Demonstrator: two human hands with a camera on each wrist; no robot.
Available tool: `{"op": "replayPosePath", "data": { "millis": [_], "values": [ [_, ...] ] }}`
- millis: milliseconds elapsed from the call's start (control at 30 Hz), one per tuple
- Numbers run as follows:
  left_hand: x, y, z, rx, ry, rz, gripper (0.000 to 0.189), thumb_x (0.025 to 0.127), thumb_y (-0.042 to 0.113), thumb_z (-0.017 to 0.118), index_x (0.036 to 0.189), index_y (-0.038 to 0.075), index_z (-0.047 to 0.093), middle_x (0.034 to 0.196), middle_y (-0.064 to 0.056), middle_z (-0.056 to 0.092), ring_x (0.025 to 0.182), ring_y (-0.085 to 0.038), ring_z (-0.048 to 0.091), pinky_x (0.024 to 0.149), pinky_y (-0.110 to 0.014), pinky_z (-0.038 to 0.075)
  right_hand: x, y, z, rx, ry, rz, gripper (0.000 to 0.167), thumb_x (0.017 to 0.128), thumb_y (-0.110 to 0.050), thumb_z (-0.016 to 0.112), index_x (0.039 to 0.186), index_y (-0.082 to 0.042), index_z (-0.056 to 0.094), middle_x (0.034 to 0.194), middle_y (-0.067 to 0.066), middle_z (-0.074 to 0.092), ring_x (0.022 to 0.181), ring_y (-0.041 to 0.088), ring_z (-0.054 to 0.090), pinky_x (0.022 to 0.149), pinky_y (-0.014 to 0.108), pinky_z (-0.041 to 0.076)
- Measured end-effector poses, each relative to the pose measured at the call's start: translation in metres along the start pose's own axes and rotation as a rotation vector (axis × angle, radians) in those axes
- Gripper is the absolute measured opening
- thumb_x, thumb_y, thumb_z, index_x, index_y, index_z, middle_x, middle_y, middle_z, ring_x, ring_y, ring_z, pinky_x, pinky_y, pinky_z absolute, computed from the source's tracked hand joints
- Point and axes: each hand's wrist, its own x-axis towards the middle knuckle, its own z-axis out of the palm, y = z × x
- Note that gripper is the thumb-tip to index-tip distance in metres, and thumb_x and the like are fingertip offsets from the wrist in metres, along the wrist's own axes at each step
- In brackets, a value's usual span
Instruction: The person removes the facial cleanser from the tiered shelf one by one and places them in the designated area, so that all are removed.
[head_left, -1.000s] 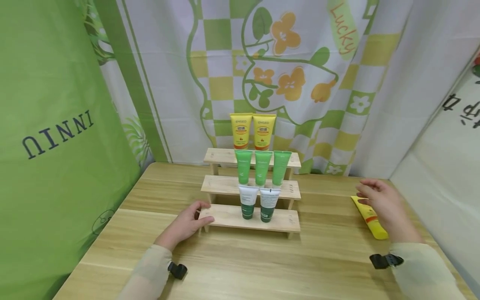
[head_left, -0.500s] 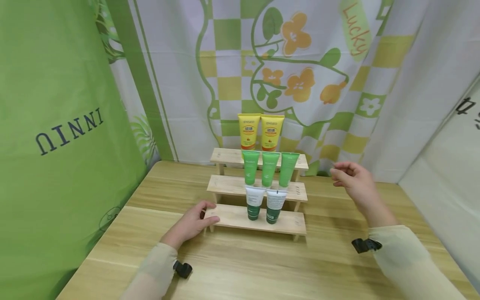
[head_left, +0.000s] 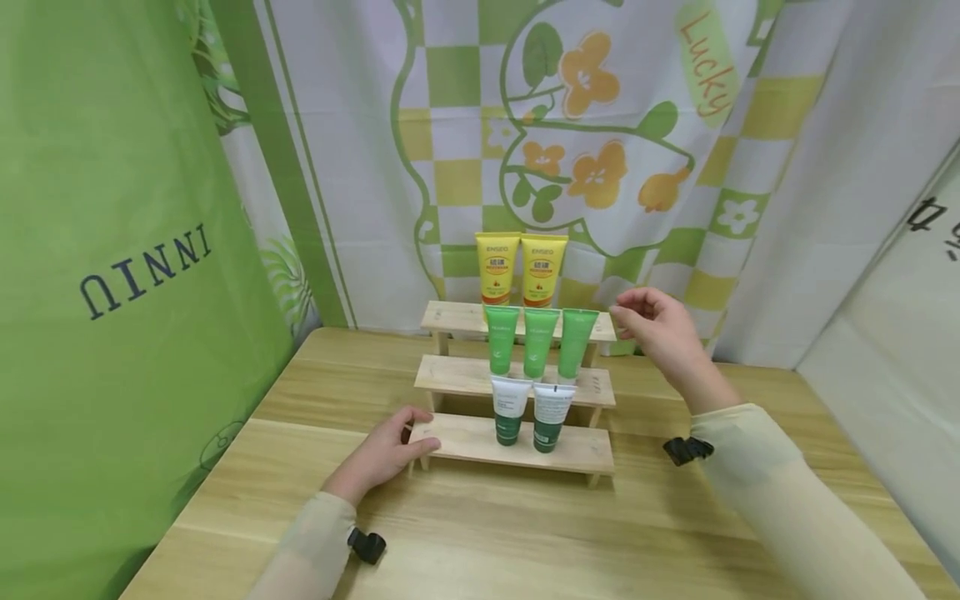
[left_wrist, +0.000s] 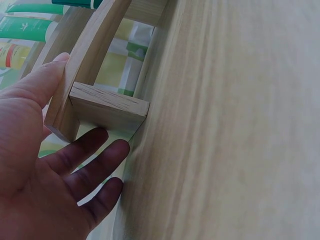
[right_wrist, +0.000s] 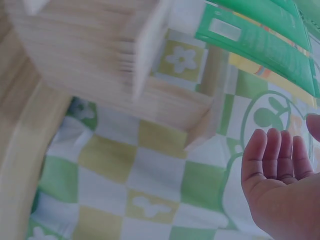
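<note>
A three-step wooden display stand holds upright squeeze tubes. My left hand holds the left end of its lowest shelf; in the left wrist view the thumb lies on the board and the other fingers spread beside the leg. Near the right end of the top shelf, my right hand hovers with loosely curled fingers, nothing seen in it. Two yellow tubes stand on top, three green tubes on the middle shelf, and two white-and-dark-green tubes on the lowest.
The stand is on a wooden table. A patterned curtain hangs close behind it, a green cloth on the left and a white one on the right. Black wrist cameras sit on both sleeves.
My right hand has moved left and away from me, from above a yellow tube on the table to beside the top shelf. That tube is no longer visible. The left hand stays put.
</note>
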Motion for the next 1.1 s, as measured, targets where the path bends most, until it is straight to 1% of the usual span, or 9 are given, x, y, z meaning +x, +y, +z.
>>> {"op": "replayPosePath", "data": {
  "millis": [133,233,300,400,500,633,733,933,1100],
  "values": [
    [-0.001,0.001,0.001,0.007,0.0,-0.004,0.049,0.089,0.049,0.07,0.126,0.02,0.056,0.115,-0.003,0.06,0.088,-0.018,0.054,0.075,-0.035,0.045,0.015,-0.011,0.008,0.001,-0.003,-0.007,0.043,0.096,-0.035,0.064,0.121,0.0,0.056,0.108,0.008,0.059,0.092,0.02,0.058,0.075,0.029,0.053],
    [-0.002,0.001,0.001,0.014,-0.003,-0.012,0.049,0.089,0.05,0.069,0.126,0.022,0.056,0.119,-0.003,0.059,0.089,-0.019,0.053,0.076,-0.036,0.044,0.027,-0.017,0.013,0.015,-0.019,-0.013,0.044,0.097,-0.034,0.064,0.122,0.0,0.056,0.109,0.009,0.059,0.092,0.018,0.059,0.077,0.03,0.053],
    [-0.002,0.002,0.002,0.012,-0.01,-0.017,0.049,0.089,0.051,0.069,0.127,0.023,0.056,0.12,-0.003,0.058,0.089,-0.019,0.052,0.077,-0.037,0.044,0.033,-0.019,0.017,0.023,-0.037,-0.008,0.044,0.097,-0.034,0.064,0.123,0.0,0.055,0.111,0.01,0.059,0.094,0.019,0.059,0.077,0.03,0.052],
    [-0.002,0.001,0.002,0.02,-0.01,-0.023,0.05,0.089,0.052,0.068,0.127,0.023,0.056,0.123,-0.004,0.058,0.091,-0.019,0.053,0.079,-0.038,0.044,0.042,-0.021,0.024,0.032,-0.077,0.005,0.045,0.096,-0.034,0.064,0.125,-0.001,0.054,0.116,0.011,0.058,0.101,0.023,0.059,0.077,0.028,0.052],
    [-0.002,0.0,0.003,0.031,-0.007,-0.026,0.05,0.089,0.053,0.067,0.127,0.024,0.056,0.126,-0.004,0.057,0.094,-0.018,0.053,0.081,-0.039,0.043,0.049,-0.021,0.03,0.037,-0.119,0.021,0.047,0.096,-0.035,0.065,0.127,-0.004,0.051,0.122,0.011,0.055,0.109,0.026,0.056,0.083,0.033,0.052],
    [-0.001,0.0,0.002,0.033,-0.007,-0.022,0.051,0.089,0.054,0.067,0.128,0.023,0.056,0.126,-0.004,0.057,0.095,-0.019,0.053,0.082,-0.04,0.044,0.059,-0.022,0.035,0.098,-0.155,0.041,0.049,0.096,-0.03,0.066,0.131,0.0,0.048,0.124,0.011,0.052,0.116,0.031,0.053,0.093,0.046,0.048],
    [-0.001,0.0,0.002,0.032,-0.011,-0.018,0.052,0.088,0.054,0.067,0.128,0.022,0.056,0.123,-0.004,0.058,0.093,-0.018,0.054,0.081,-0.039,0.044,0.065,-0.022,0.036,0.162,-0.172,0.055,0.049,0.096,-0.024,0.066,0.132,0.003,0.046,0.123,0.011,0.051,0.119,0.034,0.051,0.097,0.05,0.045],
    [0.0,0.001,0.001,0.039,-0.02,-0.016,0.052,0.089,0.054,0.067,0.128,0.021,0.055,0.119,-0.005,0.059,0.091,-0.018,0.055,0.079,-0.038,0.045,0.072,-0.028,0.035,0.211,-0.18,0.051,0.043,0.095,-0.021,0.067,0.127,0.0,0.048,0.12,0.009,0.052,0.119,0.033,0.05,0.098,0.049,0.044],
    [0.0,0.002,-0.002,0.041,-0.017,-0.018,0.052,0.089,0.054,0.067,0.128,0.022,0.056,0.119,-0.005,0.059,0.092,-0.018,0.054,0.079,-0.039,0.045,0.076,-0.039,0.037,0.193,-0.197,0.041,0.044,0.094,-0.023,0.069,0.128,-0.003,0.048,0.121,0.011,0.051,0.115,0.028,0.052,0.098,0.046,0.045]
  ]
}}
